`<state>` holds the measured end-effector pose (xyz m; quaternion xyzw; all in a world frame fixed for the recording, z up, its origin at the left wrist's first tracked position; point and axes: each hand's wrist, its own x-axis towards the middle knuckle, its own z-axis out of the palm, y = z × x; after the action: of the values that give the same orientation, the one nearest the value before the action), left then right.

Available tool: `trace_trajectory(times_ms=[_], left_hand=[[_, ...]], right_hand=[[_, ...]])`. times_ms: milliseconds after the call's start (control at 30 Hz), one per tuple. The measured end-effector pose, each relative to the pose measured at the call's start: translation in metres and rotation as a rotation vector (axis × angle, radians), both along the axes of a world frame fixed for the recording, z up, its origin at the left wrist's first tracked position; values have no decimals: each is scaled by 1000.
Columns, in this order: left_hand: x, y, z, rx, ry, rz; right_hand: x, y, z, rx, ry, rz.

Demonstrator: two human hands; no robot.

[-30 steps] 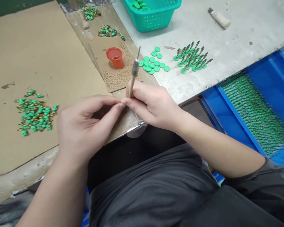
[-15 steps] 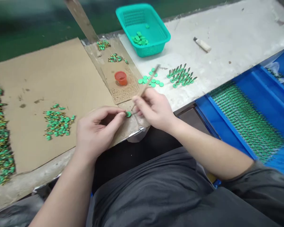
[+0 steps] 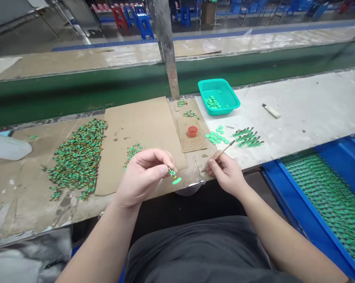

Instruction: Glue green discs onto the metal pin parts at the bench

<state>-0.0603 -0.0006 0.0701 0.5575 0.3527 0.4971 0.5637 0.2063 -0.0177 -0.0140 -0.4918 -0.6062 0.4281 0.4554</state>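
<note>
My left hand pinches a small green figure, with a round green disc at its lower end, above the bench edge. My right hand is closed round a thin brush-like stick; its dark end points up and right, its other end down by the bench edge. Behind the stick lie loose green discs, and right of them stand several figures on discs. A red cup sits on a cardboard strip. Partly behind my left hand is a small pile of green pieces.
A large heap of green and gold pieces lies left of the cardboard sheet. A teal basket with discs stands at the back, beside a metal post. A white tube lies right. Blue trays hold many figures at lower right.
The view has tilted up and shows more of the room. My left hand has lifted the figure with its disc off the bench edge, away from the stick. My right hand still grips the stick.
</note>
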Motion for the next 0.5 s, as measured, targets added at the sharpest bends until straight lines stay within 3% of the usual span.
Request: trace_trajectory(times_ms=[167,333,433,500], left_hand=[[-4,1,6,45,42,-18],[-8,4,11,114,220,38],[5,18,9,195,416,152],[28,30,5,252,510,155]], right_hand=[[3,2,-7,32,-38,39],[-2,3,-5,98,-104,52],[2,-5,-1,144,-146,82],[9,-18,0,171,-152,97]])
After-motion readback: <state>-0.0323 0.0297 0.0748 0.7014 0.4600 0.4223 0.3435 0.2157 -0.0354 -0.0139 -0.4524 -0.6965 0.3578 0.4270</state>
